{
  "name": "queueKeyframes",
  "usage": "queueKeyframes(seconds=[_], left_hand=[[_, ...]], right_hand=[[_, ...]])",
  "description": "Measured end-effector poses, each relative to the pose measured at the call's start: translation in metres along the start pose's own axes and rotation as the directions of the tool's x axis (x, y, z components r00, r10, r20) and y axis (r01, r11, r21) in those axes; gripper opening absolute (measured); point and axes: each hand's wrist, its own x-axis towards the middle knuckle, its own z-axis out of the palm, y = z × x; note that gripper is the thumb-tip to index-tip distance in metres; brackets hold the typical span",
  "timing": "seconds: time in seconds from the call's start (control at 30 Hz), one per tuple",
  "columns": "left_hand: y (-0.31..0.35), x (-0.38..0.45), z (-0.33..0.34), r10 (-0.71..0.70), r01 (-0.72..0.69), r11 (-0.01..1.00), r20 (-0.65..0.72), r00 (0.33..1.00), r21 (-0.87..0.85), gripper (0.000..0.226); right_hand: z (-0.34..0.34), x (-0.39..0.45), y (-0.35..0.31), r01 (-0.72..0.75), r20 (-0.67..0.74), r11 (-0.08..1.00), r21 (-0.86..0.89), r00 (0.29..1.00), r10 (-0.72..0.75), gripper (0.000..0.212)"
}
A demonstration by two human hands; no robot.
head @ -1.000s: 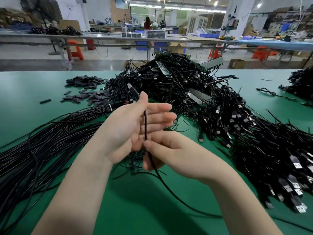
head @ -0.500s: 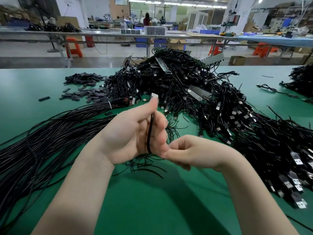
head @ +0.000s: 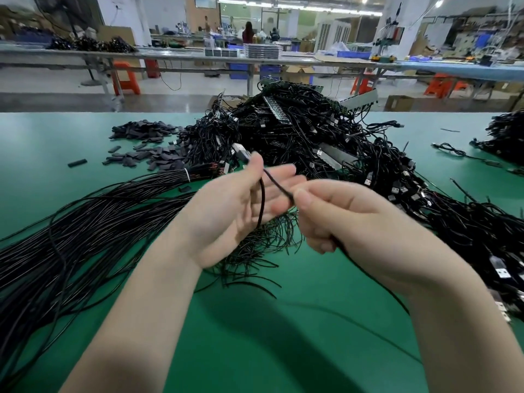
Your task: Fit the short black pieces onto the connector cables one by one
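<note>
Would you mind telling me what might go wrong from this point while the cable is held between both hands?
The cable trails from the right hand down toward loose strands on the table, so a pull might snag it or drag others along. The left hand seems to hold it only near the connector, so it could slip. The short black pieces lie behind the bundled cables, so reaching for one may disturb them.
</note>
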Motion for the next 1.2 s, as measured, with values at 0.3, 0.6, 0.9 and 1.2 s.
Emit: queueKeyframes(seconds=[0.3,0.6,0.9,1.2], left_hand=[[0.021,-0.025,-0.008,-0.068,0.000,0.971,0.277,0.958,0.240,0.046],[0.003,-0.007,-0.001,-0.087,0.102,0.931,-0.058,0.995,0.350,0.045],[0.020,-0.021,0.006,0.151,-0.144,0.988,0.146,0.978,-0.056,0.051],[-0.012,-0.004,0.008,-0.287,0.170,0.617,0.019,0.958,0.769,0.044]], right_hand=[[-0.005,0.013,0.042,-0.343,-0.016,0.873,-0.347,0.933,0.360,0.055],[0.005,0.008,0.005,0.000,-0.168,0.999,-0.045,0.986,-0.007,0.035],[-0.003,0.015,0.050,-0.384,0.165,0.917,-0.113,0.902,0.398,0.047],[-0.032,0.011,0.038,-0.306,-0.321,0.935,-0.180,0.917,0.238,0.047]])
